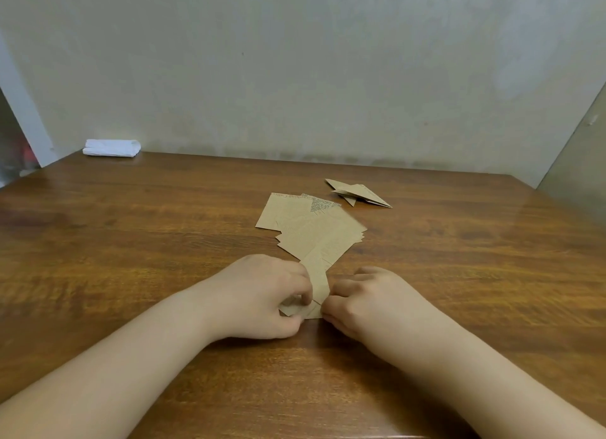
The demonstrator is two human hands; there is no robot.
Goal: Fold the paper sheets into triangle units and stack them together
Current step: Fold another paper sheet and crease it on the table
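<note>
Nearest the person, both hands meet over one brown paper strip lying on the wooden counter. The left hand has its fingers curled, and its grip pinches the strip's near end, where a small flap is already turned over at about 6 o'clock from the strip's middle. The right hand sits just beside it, its curled fingertips pressing the strip's right edge down against the counter (how much of the paper runs under this hand cannot be seen).

The relation that matters: the strip's long axis runs from the grips at 6 o'clock away toward 12 to 1 o'clock, so the unfolded length lies beyond both hands, not between them. Its far end rests on the loose pile of unfolded sheets, which fans out further toward 12 o'clock. Both hands are about equally near the working end; the left one holds the fold itself, so the next crease probably turns on it, with the right steadying.

Farther still, at about 1 o'clock, a few finished triangle units lie overlapped, well apart from the hands. A folded white cloth sits at the counter's far left corner, around 10 o'clock, against the wall.
</note>
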